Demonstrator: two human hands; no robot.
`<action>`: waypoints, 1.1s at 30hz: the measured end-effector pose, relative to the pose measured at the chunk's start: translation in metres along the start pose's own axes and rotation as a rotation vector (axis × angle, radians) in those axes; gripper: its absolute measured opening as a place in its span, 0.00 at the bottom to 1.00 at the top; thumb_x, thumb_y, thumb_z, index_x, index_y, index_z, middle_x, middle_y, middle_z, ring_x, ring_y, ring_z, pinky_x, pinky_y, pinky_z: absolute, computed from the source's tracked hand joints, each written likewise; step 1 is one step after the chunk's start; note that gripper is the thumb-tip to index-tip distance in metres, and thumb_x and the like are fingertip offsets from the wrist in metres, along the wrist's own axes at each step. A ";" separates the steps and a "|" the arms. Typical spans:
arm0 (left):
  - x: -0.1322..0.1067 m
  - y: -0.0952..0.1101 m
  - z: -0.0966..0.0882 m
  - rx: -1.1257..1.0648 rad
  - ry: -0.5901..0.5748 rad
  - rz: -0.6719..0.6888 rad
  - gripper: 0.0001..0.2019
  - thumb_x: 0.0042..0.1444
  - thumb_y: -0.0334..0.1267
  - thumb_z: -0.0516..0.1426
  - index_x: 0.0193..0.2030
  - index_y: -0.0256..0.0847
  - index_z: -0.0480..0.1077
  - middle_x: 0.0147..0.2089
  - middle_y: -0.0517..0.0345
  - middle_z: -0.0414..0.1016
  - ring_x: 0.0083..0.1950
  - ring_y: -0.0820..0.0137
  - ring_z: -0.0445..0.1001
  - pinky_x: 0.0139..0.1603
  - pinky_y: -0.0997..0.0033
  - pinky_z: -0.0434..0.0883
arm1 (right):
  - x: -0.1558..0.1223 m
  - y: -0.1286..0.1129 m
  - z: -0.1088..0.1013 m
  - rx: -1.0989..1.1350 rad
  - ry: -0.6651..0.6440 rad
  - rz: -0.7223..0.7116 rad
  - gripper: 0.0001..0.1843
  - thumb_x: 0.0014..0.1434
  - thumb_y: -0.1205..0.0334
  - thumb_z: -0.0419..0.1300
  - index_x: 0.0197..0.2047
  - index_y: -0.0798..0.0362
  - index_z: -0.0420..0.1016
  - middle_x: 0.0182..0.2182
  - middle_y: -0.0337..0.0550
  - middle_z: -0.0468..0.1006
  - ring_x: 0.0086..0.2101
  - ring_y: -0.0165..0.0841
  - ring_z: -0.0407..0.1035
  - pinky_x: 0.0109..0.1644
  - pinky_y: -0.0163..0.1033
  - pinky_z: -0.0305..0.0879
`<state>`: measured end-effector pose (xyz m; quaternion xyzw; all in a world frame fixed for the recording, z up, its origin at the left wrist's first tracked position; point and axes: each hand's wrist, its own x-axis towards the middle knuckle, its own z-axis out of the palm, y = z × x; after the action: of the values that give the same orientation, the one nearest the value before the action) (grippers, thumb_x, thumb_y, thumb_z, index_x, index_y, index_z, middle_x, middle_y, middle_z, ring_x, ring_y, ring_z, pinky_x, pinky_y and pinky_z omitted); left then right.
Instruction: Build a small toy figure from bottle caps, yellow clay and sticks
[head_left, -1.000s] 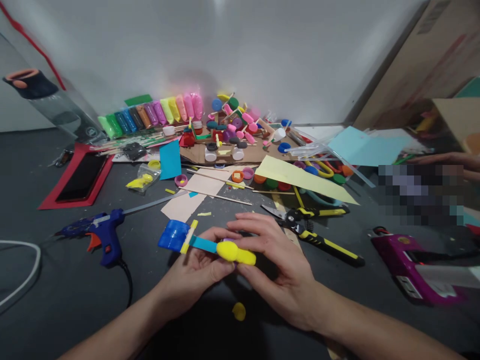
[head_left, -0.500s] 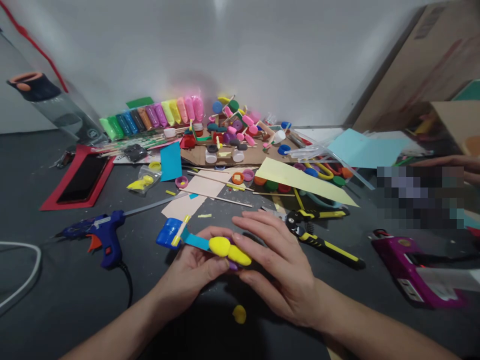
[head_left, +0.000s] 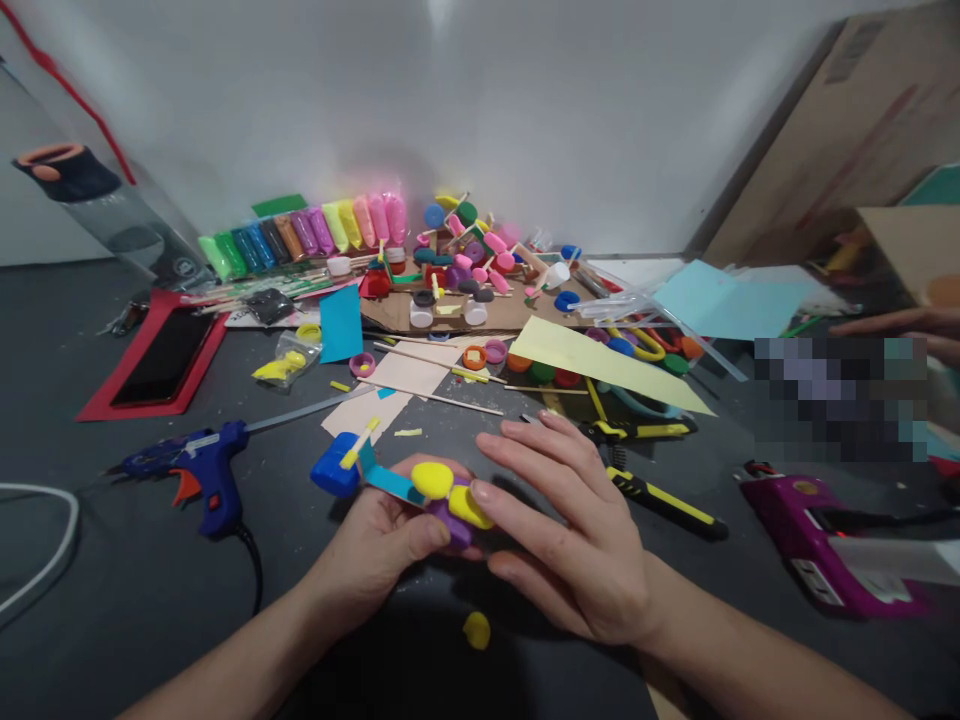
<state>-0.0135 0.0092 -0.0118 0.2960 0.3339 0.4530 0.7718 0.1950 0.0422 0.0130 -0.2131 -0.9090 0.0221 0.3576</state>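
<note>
My left hand (head_left: pixel 382 535) is closed around a small handmade craft model (head_left: pixel 394 483), thumb in front. It has blue bottle caps (head_left: pixel 335 465) crossed by a yellow-tipped stick at its left end, a bent blue paper strip, and a purple part (head_left: pixel 452 527) at the right. Two yellow clay lumps (head_left: pixel 433 480) sit over the purple part. My right hand (head_left: pixel 574 520) has its fingers extended and apart, and its index fingertip touches the right-hand lump. Below the hands, a loose bit of yellow clay (head_left: pixel 477 630) lies on the dark table.
A blue glue gun (head_left: pixel 214 470) lies left, near a phone (head_left: pixel 165 355) on red paper. Yellow-black pliers (head_left: pixel 667 500) lie behind my right hand. Clay packets (head_left: pixel 300 235), caps and sticks crowd the back. A purple device (head_left: pixel 817 545) and another person's hand (head_left: pixel 900 325) are at right.
The model has tilted, so more of the purple part shows and the yellow lumps look further apart. My right hand has shifted slightly right, its index finger still on the clay.
</note>
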 end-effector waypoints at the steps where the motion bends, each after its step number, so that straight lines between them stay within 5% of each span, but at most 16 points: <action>1: 0.000 0.000 0.000 -0.001 0.003 -0.005 0.19 0.47 0.44 0.72 0.45 0.43 0.78 0.41 0.59 0.81 0.40 0.70 0.79 0.39 0.75 0.76 | 0.000 0.000 -0.001 -0.013 0.002 -0.008 0.20 0.65 0.58 0.59 0.58 0.56 0.72 0.59 0.58 0.73 0.63 0.47 0.61 0.67 0.61 0.56; 10: 0.000 0.001 0.001 -0.025 0.017 -0.033 0.21 0.46 0.45 0.72 0.45 0.42 0.78 0.39 0.56 0.83 0.39 0.65 0.82 0.40 0.69 0.78 | 0.001 0.000 -0.002 -0.072 0.024 -0.030 0.18 0.66 0.58 0.58 0.56 0.55 0.75 0.57 0.56 0.75 0.63 0.46 0.61 0.68 0.60 0.55; 19: 0.001 0.001 0.001 -0.064 0.028 -0.031 0.19 0.45 0.43 0.73 0.44 0.42 0.79 0.38 0.58 0.83 0.36 0.72 0.81 0.39 0.75 0.77 | 0.001 0.001 -0.003 -0.059 0.027 -0.035 0.16 0.66 0.59 0.58 0.55 0.54 0.76 0.58 0.54 0.75 0.63 0.45 0.61 0.69 0.59 0.53; 23: 0.000 0.002 0.004 -0.009 0.026 -0.051 0.18 0.46 0.43 0.72 0.43 0.41 0.78 0.38 0.55 0.83 0.37 0.68 0.81 0.41 0.69 0.78 | 0.004 -0.005 -0.004 0.148 0.013 0.160 0.19 0.67 0.57 0.59 0.57 0.56 0.73 0.58 0.57 0.75 0.62 0.44 0.64 0.68 0.56 0.59; 27: -0.001 0.005 0.008 0.043 0.107 -0.025 0.16 0.44 0.36 0.72 0.40 0.40 0.77 0.35 0.60 0.80 0.35 0.72 0.78 0.40 0.74 0.75 | 0.009 -0.015 -0.002 0.404 -0.005 0.461 0.13 0.67 0.57 0.60 0.53 0.48 0.75 0.58 0.50 0.76 0.60 0.41 0.68 0.64 0.51 0.65; 33: -0.002 0.008 0.014 0.101 0.123 0.032 0.14 0.42 0.28 0.69 0.38 0.42 0.79 0.35 0.59 0.80 0.36 0.70 0.76 0.38 0.74 0.73 | 0.013 -0.020 0.003 0.478 -0.003 0.485 0.09 0.65 0.64 0.61 0.49 0.49 0.77 0.55 0.47 0.78 0.58 0.38 0.69 0.64 0.48 0.64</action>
<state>-0.0075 0.0081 0.0030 0.3114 0.3985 0.4650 0.7266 0.1774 0.0292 0.0232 -0.3330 -0.8016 0.3191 0.3803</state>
